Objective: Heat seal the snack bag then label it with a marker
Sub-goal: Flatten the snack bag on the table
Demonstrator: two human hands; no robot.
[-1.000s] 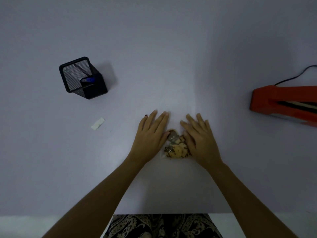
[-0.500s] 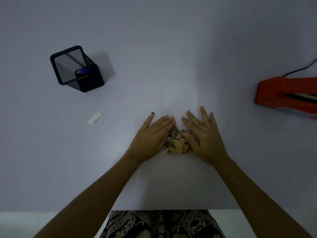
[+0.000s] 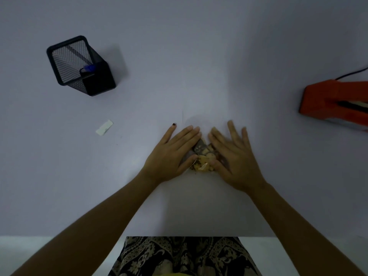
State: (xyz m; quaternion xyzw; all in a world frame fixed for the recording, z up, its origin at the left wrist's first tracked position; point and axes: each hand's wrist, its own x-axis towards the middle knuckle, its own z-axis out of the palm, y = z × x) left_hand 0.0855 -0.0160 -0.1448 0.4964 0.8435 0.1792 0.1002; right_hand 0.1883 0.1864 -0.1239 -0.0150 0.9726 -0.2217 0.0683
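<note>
We looked down on a pale counter (image 3: 179, 56) where our left hand (image 3: 169, 156) and right hand (image 3: 237, 158) lay flat, fingers straight and spread, pressing either side of a clear snack bag (image 3: 202, 156) (cookie pieces inside). A black mesh pen holder (image 3: 79, 64) with a blue-capped marker (image 3: 88, 68) stood far left; an orange heat sealer (image 3: 334, 102) sat far right.

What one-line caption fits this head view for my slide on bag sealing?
Both hands, left and right, press flat on a clear snack bag, orange heat sealer waiting at right.
</note>
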